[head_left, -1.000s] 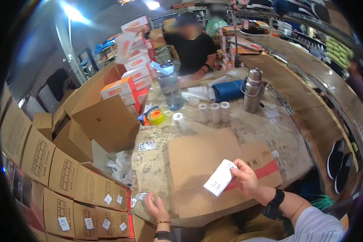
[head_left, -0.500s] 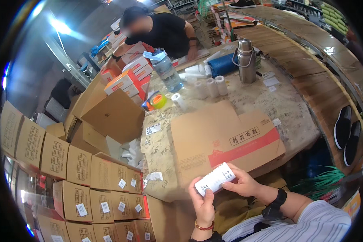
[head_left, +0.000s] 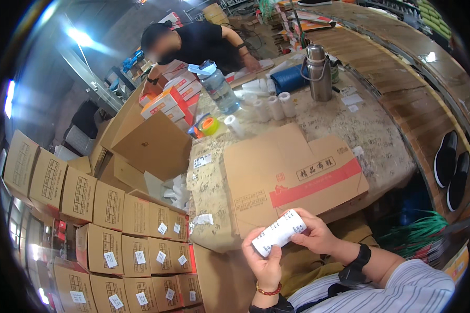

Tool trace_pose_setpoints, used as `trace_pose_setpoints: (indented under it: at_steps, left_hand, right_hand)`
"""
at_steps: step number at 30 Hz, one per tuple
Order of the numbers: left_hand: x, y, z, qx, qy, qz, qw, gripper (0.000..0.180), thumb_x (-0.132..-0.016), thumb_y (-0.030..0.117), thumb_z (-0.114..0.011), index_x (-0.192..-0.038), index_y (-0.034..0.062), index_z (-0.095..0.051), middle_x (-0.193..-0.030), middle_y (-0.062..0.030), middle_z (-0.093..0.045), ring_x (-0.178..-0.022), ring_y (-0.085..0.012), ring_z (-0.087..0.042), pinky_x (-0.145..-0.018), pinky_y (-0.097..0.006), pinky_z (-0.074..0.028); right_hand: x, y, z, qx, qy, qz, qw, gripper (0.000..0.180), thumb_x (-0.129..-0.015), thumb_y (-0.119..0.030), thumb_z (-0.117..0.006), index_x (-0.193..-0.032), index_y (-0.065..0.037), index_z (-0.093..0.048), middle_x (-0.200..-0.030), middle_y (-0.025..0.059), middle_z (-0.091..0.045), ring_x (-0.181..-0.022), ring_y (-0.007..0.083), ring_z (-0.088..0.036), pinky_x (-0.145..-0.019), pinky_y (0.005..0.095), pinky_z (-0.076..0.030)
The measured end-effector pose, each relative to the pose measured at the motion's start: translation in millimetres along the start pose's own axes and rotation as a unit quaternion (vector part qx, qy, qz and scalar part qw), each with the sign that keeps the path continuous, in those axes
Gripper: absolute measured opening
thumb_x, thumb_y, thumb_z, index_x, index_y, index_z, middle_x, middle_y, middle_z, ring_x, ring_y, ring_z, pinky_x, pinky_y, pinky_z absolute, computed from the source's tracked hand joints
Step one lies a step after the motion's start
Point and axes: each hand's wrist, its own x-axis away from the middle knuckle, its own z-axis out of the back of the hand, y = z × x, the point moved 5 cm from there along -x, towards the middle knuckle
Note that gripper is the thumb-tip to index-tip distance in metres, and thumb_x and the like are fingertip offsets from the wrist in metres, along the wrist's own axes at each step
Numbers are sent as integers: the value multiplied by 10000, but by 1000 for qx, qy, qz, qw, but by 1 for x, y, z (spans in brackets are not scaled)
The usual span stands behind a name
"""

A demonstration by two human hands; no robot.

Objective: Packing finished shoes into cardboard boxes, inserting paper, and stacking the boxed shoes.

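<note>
In the head view, a white roll of printed labels [head_left: 279,232] sits in the lower middle of the frame, between the person's two hands and tilted so that its right end is higher than its left. The left hand [head_left: 265,266] cups the roll's lower left end, thumb laid near its bottom edge; the right hand [head_left: 316,236] pinches the upper right end, thumb on the front and a finger along the top. The fingers behind the roll are mostly hidden, so how far they wrap round it is hard to tell. Just beyond the roll, at the centre right of the frame, a flattened cardboard sheet [head_left: 297,175] with a red band lies on the worn table [head_left: 386,148]. Further up stand several white rolls [head_left: 274,108], near a clear water bottle [head_left: 219,93] at upper centre and a steel flask [head_left: 319,78] to the right of it. Yellow tape [head_left: 209,127] lies below the bottle. Stacked brown boxes [head_left: 108,206] fill the lower left, and dark shoes [head_left: 446,159] rest on a shelf at the right edge. At the top, a co-worker [head_left: 201,47] in black leans over orange-and-white boxes [head_left: 167,104].
</note>
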Motion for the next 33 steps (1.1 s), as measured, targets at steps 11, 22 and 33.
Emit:
trace_pose_setpoints:
  at_steps: [11, 22, 33]
  left_hand:
    - [11, 4, -6, 21, 14, 62, 998, 628, -775, 127, -756, -1253, 1, -370, -1146, -113, -500, -1036, -180, -515, -890, -307, -444]
    - [10, 16, 1, 17, -6, 49, 999, 732, -774, 209, -767, -1304, 50, -287, -1169, -92, -472, -1062, -179, -495, -914, -328, -428]
    - [11, 15, 4, 81, 53, 64, 993, 401, -878, 152, -635, -1182, 50, -394, -1155, -92, -490, -1073, -196, -494, -954, -354, -393]
  right_hand:
    - [5, -10, 0, 129, -50, 40, 990, 249, -774, -88, -665, -984, 39, -622, -1312, 158, -440, -1105, 202, -503, -876, 302, -437]
    - [14, -2, 0, 56, -60, 29, 996, 157, -800, -38, -666, -942, 7, -615, -1055, 135, -605, -889, 144, -583, -740, 264, -459]
    - [2, -15, -7, 184, -24, 65, 981, 318, -769, -197, -731, -1002, -4, -636, -1034, 106, -587, -935, 216, -570, -832, 312, -437]
